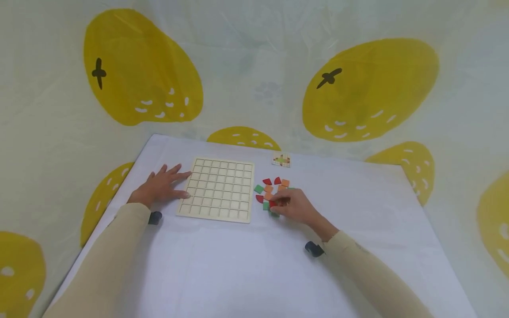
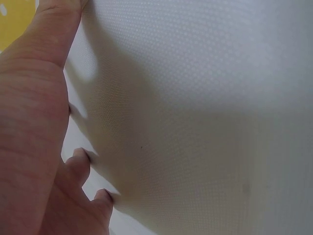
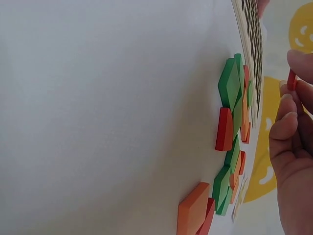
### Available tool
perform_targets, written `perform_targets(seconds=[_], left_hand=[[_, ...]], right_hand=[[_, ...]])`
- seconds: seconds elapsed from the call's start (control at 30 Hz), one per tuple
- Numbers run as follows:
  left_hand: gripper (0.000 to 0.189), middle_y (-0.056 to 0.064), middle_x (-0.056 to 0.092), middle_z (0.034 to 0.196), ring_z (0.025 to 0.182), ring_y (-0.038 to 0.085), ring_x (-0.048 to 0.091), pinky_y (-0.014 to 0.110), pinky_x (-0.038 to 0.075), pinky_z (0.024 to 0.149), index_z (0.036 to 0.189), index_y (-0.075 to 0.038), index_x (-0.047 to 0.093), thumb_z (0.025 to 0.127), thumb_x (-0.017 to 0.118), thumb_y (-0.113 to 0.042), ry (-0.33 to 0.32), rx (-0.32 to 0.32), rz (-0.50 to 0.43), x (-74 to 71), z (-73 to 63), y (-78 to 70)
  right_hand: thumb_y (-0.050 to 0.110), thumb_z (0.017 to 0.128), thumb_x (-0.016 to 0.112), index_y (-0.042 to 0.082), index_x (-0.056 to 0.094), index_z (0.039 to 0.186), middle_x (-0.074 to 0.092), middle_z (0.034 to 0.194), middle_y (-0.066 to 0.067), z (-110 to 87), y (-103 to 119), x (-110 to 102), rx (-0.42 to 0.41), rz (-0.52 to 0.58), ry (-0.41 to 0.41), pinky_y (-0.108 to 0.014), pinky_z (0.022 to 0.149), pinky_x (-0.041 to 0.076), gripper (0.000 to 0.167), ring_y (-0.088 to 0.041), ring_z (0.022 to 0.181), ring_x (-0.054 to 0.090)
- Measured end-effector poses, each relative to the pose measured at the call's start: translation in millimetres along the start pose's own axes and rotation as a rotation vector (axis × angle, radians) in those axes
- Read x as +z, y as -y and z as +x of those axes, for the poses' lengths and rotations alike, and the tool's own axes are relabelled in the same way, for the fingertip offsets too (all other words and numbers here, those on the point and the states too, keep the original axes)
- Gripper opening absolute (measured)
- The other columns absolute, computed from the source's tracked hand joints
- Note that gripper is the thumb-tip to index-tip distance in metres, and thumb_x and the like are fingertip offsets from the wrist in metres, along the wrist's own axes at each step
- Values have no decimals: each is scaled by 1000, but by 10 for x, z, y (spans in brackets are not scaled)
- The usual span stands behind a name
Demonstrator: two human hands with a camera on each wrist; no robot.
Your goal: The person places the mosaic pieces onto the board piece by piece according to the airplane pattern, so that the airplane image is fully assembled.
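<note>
A pale wooden grid board (image 1: 218, 185) lies on the white-covered table. My left hand (image 1: 161, 185) rests at its left edge, fingers spread, with the thumb and a fingertip on the border. To the right of the board, my right hand (image 1: 296, 205) pinches a red quarter-round tile (image 3: 292, 80) between thumb and fingertips, held above the table in the right wrist view. Under and around that hand lie loose tiles: green squares (image 1: 259, 189), orange squares (image 1: 285, 182) and red quarter-rounds (image 1: 267, 181). The hand hides some of them. Only fingers and cloth show in the left wrist view.
A small pattern card (image 1: 281, 159) lies behind the tiles, near the table's back edge. Behind the table hangs a pale cloth (image 1: 254, 66) printed with yellow fruit shapes. White cloth (image 1: 238, 269) covers the table in front of the board.
</note>
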State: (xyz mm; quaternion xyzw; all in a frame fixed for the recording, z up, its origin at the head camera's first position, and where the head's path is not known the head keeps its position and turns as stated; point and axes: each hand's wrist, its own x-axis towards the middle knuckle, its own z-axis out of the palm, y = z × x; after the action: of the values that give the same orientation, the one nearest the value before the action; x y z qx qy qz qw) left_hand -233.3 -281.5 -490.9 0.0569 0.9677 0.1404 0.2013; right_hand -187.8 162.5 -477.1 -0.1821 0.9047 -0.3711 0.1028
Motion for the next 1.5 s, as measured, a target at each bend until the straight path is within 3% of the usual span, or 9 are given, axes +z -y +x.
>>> perform_targets(seconds=[0.27, 0.7, 1.23, 1.5], left_hand=[[94, 11, 8, 178, 160, 53, -6, 78, -2, 124, 164, -36, 32, 85, 69, -73, -6, 3, 5, 9, 3, -3], [94, 11, 10, 178, 160, 54, -5, 79, 0, 123, 163, -36, 34, 84, 70, -72, -22, 6, 3, -1, 43, -17], [95, 10, 10, 178, 160, 54, -4, 78, -1, 124, 163, -37, 35, 82, 72, -72, -23, -3, 9, 19, 55, 12], [95, 9, 10, 178, 161, 52, -5, 77, -2, 124, 162, -37, 35, 82, 73, -71, -19, -14, -3, 45, 58, 22]], right_hand=[[17, 88, 84, 11, 81, 111, 69, 85, 1, 68, -11, 44, -22, -9, -11, -21, 68, 50, 24, -17, 82, 58], [18, 86, 86, 11, 81, 110, 77, 100, -1, 217, 17, 96, -24, -54, 0, -23, 74, 52, 25, -17, 88, 60], [20, 88, 85, 14, 81, 112, 74, 105, -1, 335, 85, 159, 35, -40, 39, -27, 80, 58, 26, -21, 100, 61], [21, 87, 85, 11, 80, 110, 71, 90, -1, 385, 89, 207, 13, -12, 27, -25, 73, 53, 26, -18, 86, 59]])
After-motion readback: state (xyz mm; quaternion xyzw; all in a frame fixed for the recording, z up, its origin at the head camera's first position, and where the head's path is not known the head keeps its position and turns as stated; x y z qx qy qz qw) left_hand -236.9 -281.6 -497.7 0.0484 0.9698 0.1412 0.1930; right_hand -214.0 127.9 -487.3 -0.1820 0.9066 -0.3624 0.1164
